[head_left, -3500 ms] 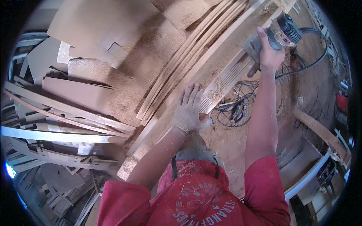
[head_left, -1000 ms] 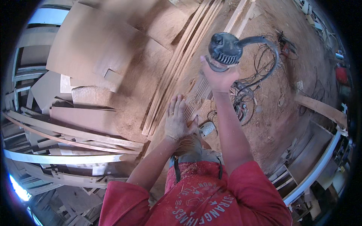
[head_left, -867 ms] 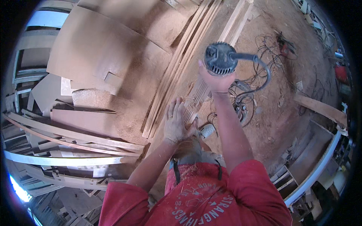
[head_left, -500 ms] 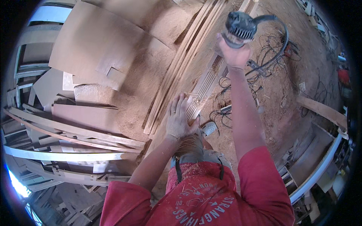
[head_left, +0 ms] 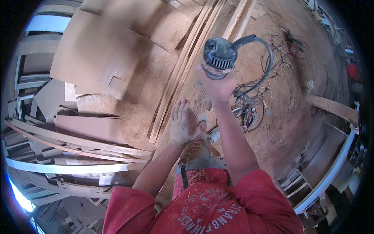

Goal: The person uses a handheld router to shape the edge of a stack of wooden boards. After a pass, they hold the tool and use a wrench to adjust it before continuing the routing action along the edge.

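Observation:
A dark, round-bodied router (head_left: 219, 54) is in my right hand (head_left: 219, 87), which wraps round its lower part from the near side. Its black cable (head_left: 269, 58) loops off to the right. Under the router runs a narrow wooden board (head_left: 200, 94) with several lengthwise grooves and shavings on it; the router's bit and the spot beneath it are hidden. My left hand (head_left: 182, 123) lies flat on the near end of the board, fingers stretched out and thumb apart, sawdust on its skin. It holds nothing.
Long wooden strips (head_left: 183, 74) lie left of the board. Large dusty sheets (head_left: 97, 50) spread farther left, with stacked planks (head_left: 78, 136) nearer. Tangled cables and a tool (head_left: 247, 109) lie on the sawdust-covered floor at right. A curved plank (head_left: 331, 107) stands beyond them.
My right hand has drawn the router nearer along the board, down and left toward my left hand. The cable has swung along with it. My left hand stays almost in place.

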Demonstrator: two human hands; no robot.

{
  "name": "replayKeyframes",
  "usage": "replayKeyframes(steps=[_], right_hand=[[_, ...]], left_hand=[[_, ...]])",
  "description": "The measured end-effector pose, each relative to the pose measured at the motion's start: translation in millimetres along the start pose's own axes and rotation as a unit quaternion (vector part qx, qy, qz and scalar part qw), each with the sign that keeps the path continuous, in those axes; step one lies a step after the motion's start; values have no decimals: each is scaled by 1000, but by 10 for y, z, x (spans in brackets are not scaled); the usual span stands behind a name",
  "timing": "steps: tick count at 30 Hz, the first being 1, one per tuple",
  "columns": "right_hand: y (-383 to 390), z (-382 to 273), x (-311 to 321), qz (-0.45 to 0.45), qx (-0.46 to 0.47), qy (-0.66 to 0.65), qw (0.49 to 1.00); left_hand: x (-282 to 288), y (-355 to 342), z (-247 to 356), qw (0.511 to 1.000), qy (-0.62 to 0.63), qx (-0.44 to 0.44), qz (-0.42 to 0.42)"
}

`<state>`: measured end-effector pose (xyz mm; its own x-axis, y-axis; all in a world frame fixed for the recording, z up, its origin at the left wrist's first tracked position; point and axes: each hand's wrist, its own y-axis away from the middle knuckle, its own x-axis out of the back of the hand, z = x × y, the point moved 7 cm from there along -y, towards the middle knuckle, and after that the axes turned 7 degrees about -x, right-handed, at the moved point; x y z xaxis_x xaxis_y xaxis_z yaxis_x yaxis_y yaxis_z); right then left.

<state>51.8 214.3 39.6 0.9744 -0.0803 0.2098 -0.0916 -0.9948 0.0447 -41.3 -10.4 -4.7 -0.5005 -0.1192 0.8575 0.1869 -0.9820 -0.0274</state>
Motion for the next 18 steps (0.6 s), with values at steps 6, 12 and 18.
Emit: replayKeyframes(steps=[6, 12, 18], right_hand=[[-168, -41, -59, -25, 114, 51, 992], [-630, -107, -79, -45, 138, 23, 989], [-536, -143, -42, 4, -38, 119, 992]], left_hand=[[44, -6, 14, 1000, -8, 5, 0], [69, -45, 41, 1000, -2, 4, 10], [82, -30, 37, 1000, -12, 4, 11]])
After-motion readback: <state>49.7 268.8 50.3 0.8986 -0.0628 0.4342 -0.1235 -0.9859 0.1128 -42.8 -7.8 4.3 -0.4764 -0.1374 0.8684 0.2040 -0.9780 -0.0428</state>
